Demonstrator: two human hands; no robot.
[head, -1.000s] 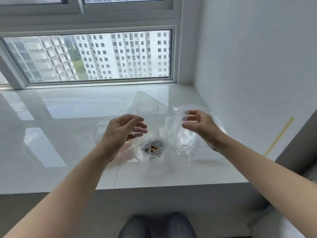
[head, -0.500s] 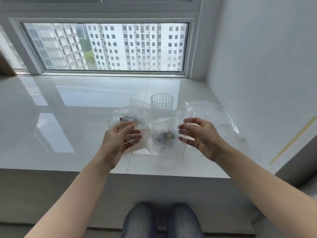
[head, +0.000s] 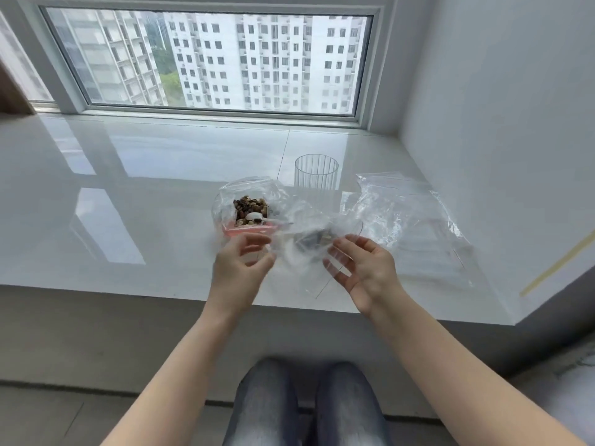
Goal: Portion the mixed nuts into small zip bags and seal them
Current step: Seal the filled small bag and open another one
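Two hands are seen over the near edge of the white desk (head: pixel 161 220), with a small clear zip bag (head: pixel 309 249) between them. The left hand (head: pixel 236 268) is raised with thumb and fingers loosely curved towards each other; its grip appears only partly closed, and whether the bag's left edge is actually pinched cannot be told through the blur. The right hand (head: pixel 363 268) is shown palm inward with fingers spread; its fingertips (head: pixel 335 249) are laid against the bag's right side, the film seen across them, so the grip is wide and the plastic merely touched. The bag itself is blurred and crumpled, and a small dark clump of mixed nuts (head: pixel 317 239) is visible inside it, near the top. Whether its zip is closed cannot be made out.

Just beyond the left hand, a pink-based container of mixed nuts (head: pixel 249 207) is seen, wrapped in clear plastic, with a white spoon (head: pixel 257 217) lying in it. Behind, a ribbed clear glass (head: pixel 316 175) stands upright. To the right, a heap of empty clear zip bags (head: pixel 409 217) is spread flat on the desk, near the wall.
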